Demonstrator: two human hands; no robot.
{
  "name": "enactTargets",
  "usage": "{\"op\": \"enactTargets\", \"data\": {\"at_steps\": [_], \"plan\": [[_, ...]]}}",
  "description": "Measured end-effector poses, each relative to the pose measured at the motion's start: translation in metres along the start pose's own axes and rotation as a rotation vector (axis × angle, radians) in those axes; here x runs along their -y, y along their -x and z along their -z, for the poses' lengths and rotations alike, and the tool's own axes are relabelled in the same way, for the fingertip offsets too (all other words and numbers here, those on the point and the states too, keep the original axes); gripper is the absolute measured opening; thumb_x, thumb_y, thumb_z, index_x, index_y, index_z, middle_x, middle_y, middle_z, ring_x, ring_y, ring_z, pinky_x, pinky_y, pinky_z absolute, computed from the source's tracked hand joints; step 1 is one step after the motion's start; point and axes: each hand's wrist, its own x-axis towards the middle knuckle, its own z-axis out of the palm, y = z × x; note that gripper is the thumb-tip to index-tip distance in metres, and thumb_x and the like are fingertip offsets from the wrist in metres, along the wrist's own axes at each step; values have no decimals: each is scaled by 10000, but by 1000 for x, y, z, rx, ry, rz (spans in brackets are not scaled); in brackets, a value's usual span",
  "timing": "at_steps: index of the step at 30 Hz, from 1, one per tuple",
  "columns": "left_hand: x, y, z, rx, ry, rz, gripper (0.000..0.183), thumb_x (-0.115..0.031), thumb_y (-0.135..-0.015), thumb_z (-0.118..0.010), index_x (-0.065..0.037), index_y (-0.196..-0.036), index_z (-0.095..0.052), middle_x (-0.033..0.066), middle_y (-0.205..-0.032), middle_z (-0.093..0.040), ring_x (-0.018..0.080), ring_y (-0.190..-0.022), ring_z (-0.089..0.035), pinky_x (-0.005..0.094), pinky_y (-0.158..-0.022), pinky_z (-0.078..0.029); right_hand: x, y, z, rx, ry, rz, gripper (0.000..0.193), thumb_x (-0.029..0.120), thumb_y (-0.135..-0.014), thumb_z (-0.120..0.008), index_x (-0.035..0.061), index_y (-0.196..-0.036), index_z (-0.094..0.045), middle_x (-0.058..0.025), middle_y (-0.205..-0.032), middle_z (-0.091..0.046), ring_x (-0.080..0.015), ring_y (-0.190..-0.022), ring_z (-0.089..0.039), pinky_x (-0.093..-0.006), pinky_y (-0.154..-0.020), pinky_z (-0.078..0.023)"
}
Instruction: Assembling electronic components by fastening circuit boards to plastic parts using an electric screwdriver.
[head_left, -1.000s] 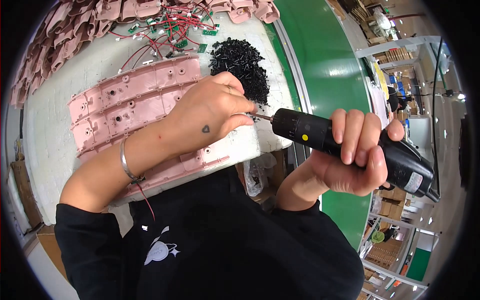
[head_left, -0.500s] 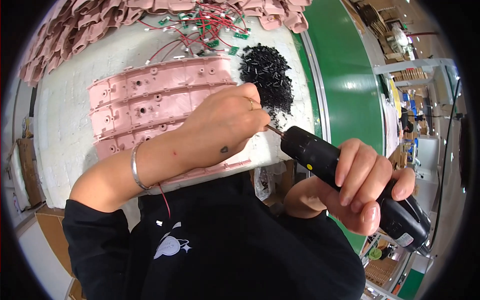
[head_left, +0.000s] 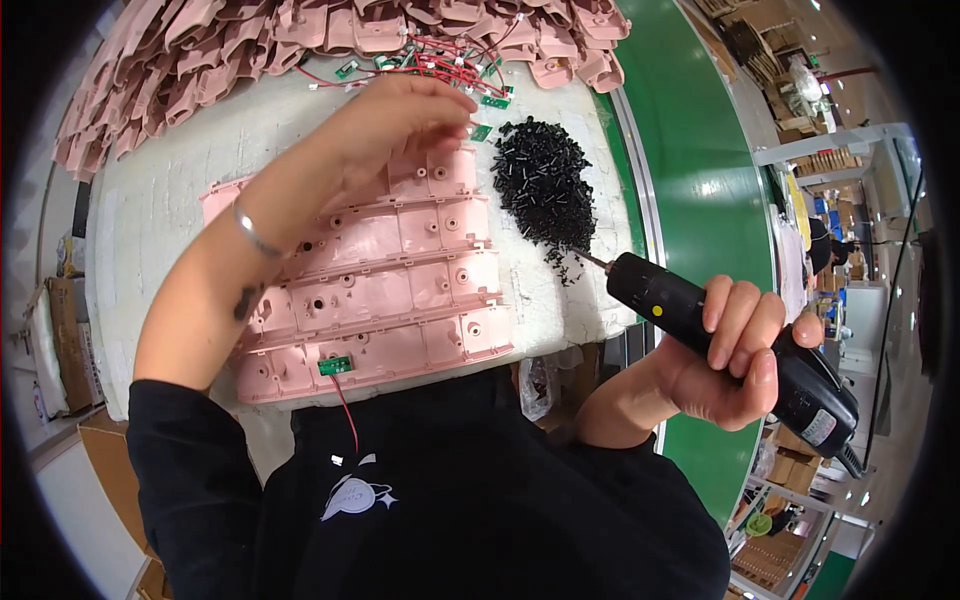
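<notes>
My left hand (head_left: 405, 115) reaches over the far part of the pink plastic housings (head_left: 385, 285), its bent fingers somewhat apart, with nothing visible in them. Its fingertips are beside a small green circuit board (head_left: 481, 132), near the tangle of boards and red wires (head_left: 440, 68). My right hand (head_left: 740, 345) is wrapped around a black electric screwdriver (head_left: 650, 290). The tool's thin bit points left, toward the lower end of a heap of black screws (head_left: 545, 180). On the nearest housing sits another green circuit board (head_left: 336, 366), a red wire trailing from it toward my shirt.
Many pink curved plastic parts (head_left: 210, 60) are piled along the far edge of the pale work surface (head_left: 140, 240). A green strip with a metal edge (head_left: 705, 200) runs along the right. Cardboard boxes (head_left: 110, 470) stand at the lower left.
My left hand has moved from near the screwdriver bit to the far left, toward the circuit boards, uncovering the housings and the nearest board. The right hand still holds the screwdriver, slightly farther right.
</notes>
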Motion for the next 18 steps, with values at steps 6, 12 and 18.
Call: {"op": "enactTargets", "data": {"at_steps": [6, 12, 18], "plan": [[-8, -44, -16, 90, -1344, -716, 75, -33, -668, -650, -38, -741, -665, 59, -792, -608, 189, -786, -566, 323, -718, -463, 1, 3, 3, -7, 46, -23, 304, 79, -781, -507, 84, -1077, -440, 39, -599, -385, -65, -506, -379, -251, -571, -336], [-3, -65, -19, 459, -1640, -1336, 63, -84, -594, -619, -35, -606, -581, 58, -733, -575, 225, -843, -518, 354, -768, -436, 1, 4, 5, -30, 54, -39, 299, 84, -785, -500, 81, -1079, -447, 26, -602, -379, -70, -503, -373, -252, -566, -333], [-56, -39, -17, 16, -2030, -1266, 80, -79, -619, -659, -34, -670, -616, 50, -725, -623, 216, -804, -528, 309, -710, -446, 6, 5, 11, -17, 69, -40, 301, 83, -784, -497, 82, -1081, -450, 27, -603, -380, -71, -504, -372, -253, -568, -335]]}}
